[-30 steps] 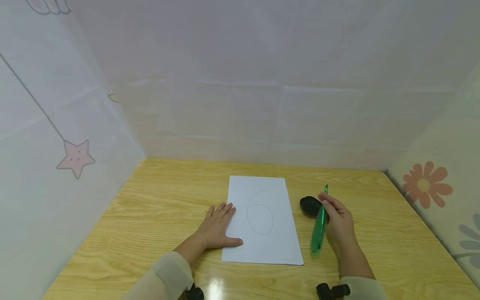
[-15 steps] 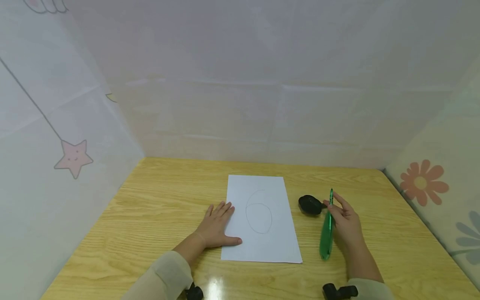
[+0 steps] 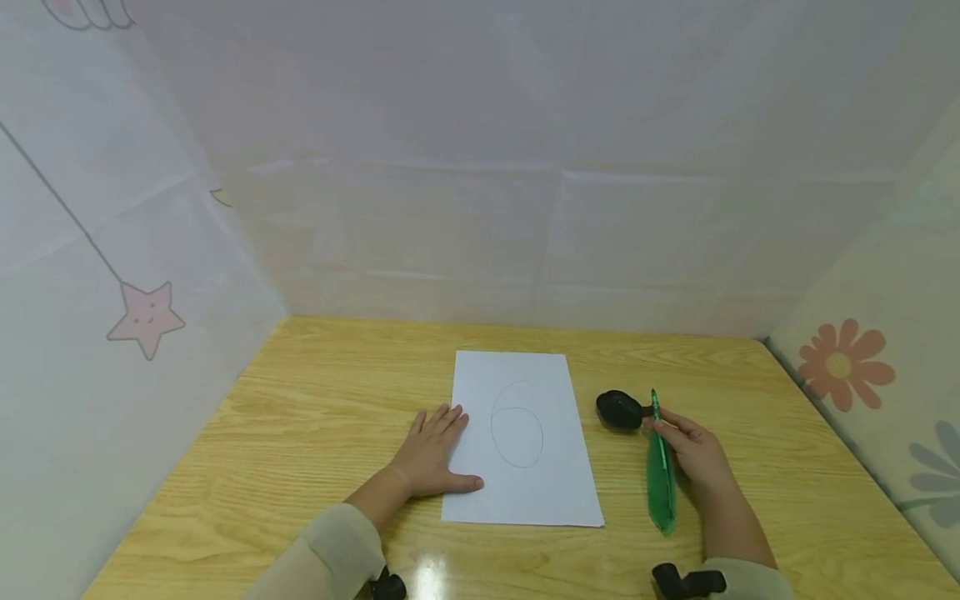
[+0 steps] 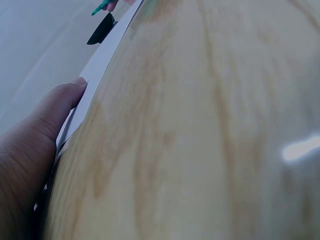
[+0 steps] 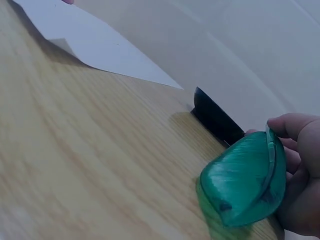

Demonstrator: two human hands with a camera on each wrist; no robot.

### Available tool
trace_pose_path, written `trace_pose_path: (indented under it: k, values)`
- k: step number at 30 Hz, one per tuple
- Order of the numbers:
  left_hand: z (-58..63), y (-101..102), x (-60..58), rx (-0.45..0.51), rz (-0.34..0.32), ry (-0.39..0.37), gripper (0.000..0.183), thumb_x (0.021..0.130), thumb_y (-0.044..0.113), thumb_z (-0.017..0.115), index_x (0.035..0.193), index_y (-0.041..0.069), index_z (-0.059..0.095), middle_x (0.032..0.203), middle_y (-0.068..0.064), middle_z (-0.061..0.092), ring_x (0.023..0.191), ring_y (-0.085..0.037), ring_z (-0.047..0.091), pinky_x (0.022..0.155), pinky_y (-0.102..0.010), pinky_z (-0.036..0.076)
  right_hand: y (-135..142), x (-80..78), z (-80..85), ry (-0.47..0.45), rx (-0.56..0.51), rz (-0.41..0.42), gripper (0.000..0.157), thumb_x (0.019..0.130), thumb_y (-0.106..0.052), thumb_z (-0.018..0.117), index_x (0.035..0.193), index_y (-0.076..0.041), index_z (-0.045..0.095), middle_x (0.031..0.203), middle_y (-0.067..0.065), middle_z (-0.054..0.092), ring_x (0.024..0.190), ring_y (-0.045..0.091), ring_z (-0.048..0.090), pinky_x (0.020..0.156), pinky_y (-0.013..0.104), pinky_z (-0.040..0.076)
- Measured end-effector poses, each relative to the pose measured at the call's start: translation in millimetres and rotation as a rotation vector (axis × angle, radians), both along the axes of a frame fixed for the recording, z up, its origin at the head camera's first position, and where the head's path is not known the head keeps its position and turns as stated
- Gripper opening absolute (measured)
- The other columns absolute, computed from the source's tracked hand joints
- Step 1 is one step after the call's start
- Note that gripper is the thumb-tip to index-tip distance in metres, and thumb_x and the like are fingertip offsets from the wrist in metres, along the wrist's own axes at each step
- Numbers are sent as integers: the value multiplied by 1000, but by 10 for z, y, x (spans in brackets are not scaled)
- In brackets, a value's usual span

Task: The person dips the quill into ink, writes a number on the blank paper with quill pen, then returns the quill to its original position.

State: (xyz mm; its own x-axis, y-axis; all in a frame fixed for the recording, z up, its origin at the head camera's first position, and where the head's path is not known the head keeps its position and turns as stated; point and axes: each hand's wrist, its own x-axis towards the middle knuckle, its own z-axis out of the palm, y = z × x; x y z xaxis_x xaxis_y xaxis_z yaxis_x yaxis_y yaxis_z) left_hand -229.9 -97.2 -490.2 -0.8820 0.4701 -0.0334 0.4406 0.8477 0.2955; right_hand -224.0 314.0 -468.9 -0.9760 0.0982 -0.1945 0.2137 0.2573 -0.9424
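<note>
A white sheet of paper (image 3: 551, 492) bearing a large thin-lined 6 lies on the table. My left hand (image 3: 431, 457) rests spread over its left edge, thumb on the paper, as the left wrist view also shows. To the right of the sheet, my right hand (image 3: 693, 450) pinches a green feather-shaped pen (image 3: 662, 492) between thumb and fingers. The pen's narrow tip points away from me and its broad translucent vane hangs toward me. A black rounded pen holder (image 3: 619, 411) stands just left of those fingers, its short stem reaching up to the pen in this view.
The wood-grained table (image 3: 315, 400) is ringed by pale cloth hangings (image 3: 420, 225) at the back and both sides. A lower corner of the paper curls up in the right wrist view. Black camera mounts (image 3: 686, 581) sit at both wrists.
My right hand with the green pen has moved right from in front of the black holder, then slightly back toward me and lower. The left hand and the paper stay put.
</note>
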Motion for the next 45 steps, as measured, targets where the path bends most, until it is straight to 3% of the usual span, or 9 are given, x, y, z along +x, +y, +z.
trace_pose_path:
  k: [4,8,12,16,18,22,39,42,45]
  values:
    - [3,-1,-2,-3,1,4,106,78,75,59,155,8,28,163,-9,23,153,-29,14,123,-56,8,11,-19,-6,-16,35,-15,63,101,-35,53,150,1,35,94,-30,66,87,-16,58,78,8,48]
    - [12,-1,7,0,3,-2,106,78,74,59,155,8,28,163,-9,23,153,-30,14,123,-56,7,9,-32,-28,-38,153,-29,63,100,-38,54,148,0,40,108,-18,69,92,-16,52,78,6,44]
    - [16,-2,15,5,6,-3,106,78,74,60,155,8,28,163,-9,23,153,-30,14,123,-57,7,-2,-44,-53,-52,232,-30,64,100,-43,51,148,-1,41,137,11,60,122,13,53,85,10,41]
    - [10,-6,14,7,5,-1,106,78,74,60,155,8,28,163,-9,23,153,-30,14,122,-57,8,-21,-47,-55,-50,268,-23,62,102,-41,48,148,0,39,151,25,40,140,38,37,103,32,41]
    - [8,-6,12,7,5,-2,106,78,74,59,155,8,28,163,-9,23,153,-30,14,123,-56,7,-23,-50,-53,-41,291,-16,61,103,-39,47,148,1,39,151,27,38,140,42,36,108,44,38]
    - [1,-7,4,7,7,-4,106,78,75,59,155,9,28,164,-8,23,153,-29,14,123,-56,7,-21,-52,-48,-36,312,0,60,103,-38,45,148,1,38,151,29,37,140,45,34,112,51,34]
    - [-1,0,8,18,6,-15,106,78,73,61,155,8,28,164,-9,22,153,-29,13,123,-57,6,-4,-47,-71,-53,329,-5,62,103,-42,43,149,-1,38,152,29,36,141,46,32,113,55,32]
    - [5,2,14,8,1,-15,108,78,74,61,156,7,25,165,-9,19,153,-29,13,123,-57,7,8,-37,-81,-61,319,-29,65,102,-47,42,149,-1,38,151,29,36,141,46,31,113,55,31]
    - [3,3,10,8,-4,-12,111,78,74,61,157,7,21,165,-9,14,154,-29,12,122,-57,7,14,-29,-87,-58,285,-78,69,101,-51,42,149,-2,38,148,28,40,137,43,37,106,49,38]
